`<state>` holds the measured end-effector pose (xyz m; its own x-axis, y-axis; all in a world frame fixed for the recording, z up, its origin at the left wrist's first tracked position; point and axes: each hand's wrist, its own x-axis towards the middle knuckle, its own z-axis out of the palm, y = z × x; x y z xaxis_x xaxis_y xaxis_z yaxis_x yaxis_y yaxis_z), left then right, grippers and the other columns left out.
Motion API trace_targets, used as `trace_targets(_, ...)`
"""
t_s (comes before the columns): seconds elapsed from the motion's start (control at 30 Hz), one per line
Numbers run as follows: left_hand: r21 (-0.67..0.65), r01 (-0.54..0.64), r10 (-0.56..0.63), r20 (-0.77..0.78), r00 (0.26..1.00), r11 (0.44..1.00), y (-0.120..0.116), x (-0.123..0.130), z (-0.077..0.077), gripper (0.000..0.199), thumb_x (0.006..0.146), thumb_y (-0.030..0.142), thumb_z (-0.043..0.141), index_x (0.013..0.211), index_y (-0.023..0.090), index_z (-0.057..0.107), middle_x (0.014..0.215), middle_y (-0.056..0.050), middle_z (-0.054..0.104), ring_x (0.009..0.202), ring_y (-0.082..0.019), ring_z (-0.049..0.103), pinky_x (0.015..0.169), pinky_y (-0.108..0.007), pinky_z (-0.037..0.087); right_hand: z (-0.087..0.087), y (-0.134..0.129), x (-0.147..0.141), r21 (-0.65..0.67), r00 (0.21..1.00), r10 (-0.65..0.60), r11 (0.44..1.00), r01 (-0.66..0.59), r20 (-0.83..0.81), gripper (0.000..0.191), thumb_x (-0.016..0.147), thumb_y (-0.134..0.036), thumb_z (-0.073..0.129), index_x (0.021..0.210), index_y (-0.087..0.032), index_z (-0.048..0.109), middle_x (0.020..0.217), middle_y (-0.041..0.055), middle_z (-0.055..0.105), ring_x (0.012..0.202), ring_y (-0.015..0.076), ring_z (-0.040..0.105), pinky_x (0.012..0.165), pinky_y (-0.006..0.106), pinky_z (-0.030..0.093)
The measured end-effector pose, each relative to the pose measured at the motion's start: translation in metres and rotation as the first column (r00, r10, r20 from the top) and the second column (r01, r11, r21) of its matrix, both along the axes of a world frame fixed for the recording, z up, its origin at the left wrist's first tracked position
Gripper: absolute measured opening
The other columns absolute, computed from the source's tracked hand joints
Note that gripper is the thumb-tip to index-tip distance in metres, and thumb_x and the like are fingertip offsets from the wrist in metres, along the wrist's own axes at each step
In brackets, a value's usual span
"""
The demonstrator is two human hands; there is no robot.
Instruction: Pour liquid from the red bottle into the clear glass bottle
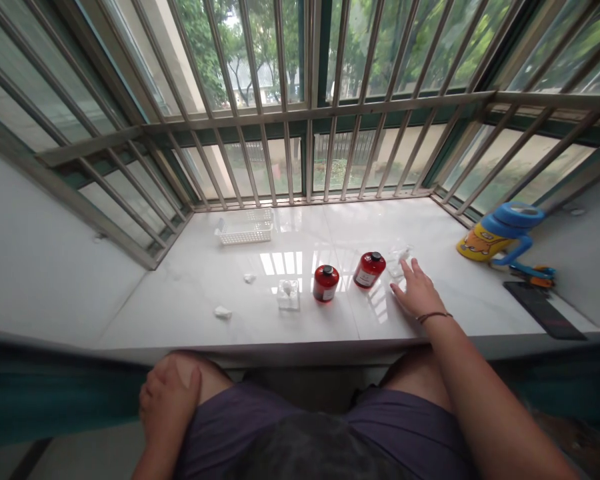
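Observation:
My right hand (419,293) reaches over the white marble sill with its fingers spread and nothing in them. Just beyond its fingertips lies a clear, crumpled-looking piece (400,259), partly hidden by the fingers. To the left of that hand stands a red bottle with a black cap and a pale label (369,270). A second red bottle (326,284) is upright farther left. Beside it sits a clear square piece with something whitish on it (289,295). My left hand (169,397) rests on my left knee, fingers laid over it.
A white perforated basket (245,230) stands at the back left. Two small white scraps (223,312) lie nearer the front left. At the right are a blue and yellow mug (500,233), a blue and orange item (535,273) and a dark phone-like slab (544,309). Metal bars (310,115) close off the window.

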<state>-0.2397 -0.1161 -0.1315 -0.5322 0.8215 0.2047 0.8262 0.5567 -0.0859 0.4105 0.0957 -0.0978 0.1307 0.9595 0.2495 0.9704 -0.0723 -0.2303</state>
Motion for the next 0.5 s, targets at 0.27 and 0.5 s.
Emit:
trace_targets(0.27, 0.16, 0.079, -0.065, -0.095, 0.993, 0.984, -0.007, 0.017, 0.017, 0.077, 0.103, 0.056, 0.04, 0.155, 0.001, 0.05, 0.155, -0.035, 0.039, 0.139, -0.051, 0.046, 0.115, -0.063, 0.041, 0.03, -0.013, -0.059, 0.491, 0.961, 0.198, 0.868, -0.08, -0.193, 0.064, 0.102, -0.047, 0.063, 0.156, -0.018, 0.045, 0.144, 0.0222, 0.053, 0.133, 0.0369, 0.056, 0.117, 0.057, 0.05)
trace_targets(0.5, 0.178, 0.124, -0.122, -0.019, 0.992, 0.976, -0.008, 0.007, 0.007, 0.077, 0.101, 0.054, 0.04, 0.152, -0.002, 0.051, 0.153, -0.035, 0.043, 0.14, -0.05, 0.046, 0.118, -0.065, 0.039, 0.039, 0.012, -0.08, 0.299, 0.94, 0.25, 0.938, -0.175, -0.234, 0.071, 0.091, -0.032, 0.068, 0.158, -0.027, 0.044, 0.145, 0.0171, 0.052, 0.123, 0.0362, 0.063, 0.099, 0.053, 0.063)
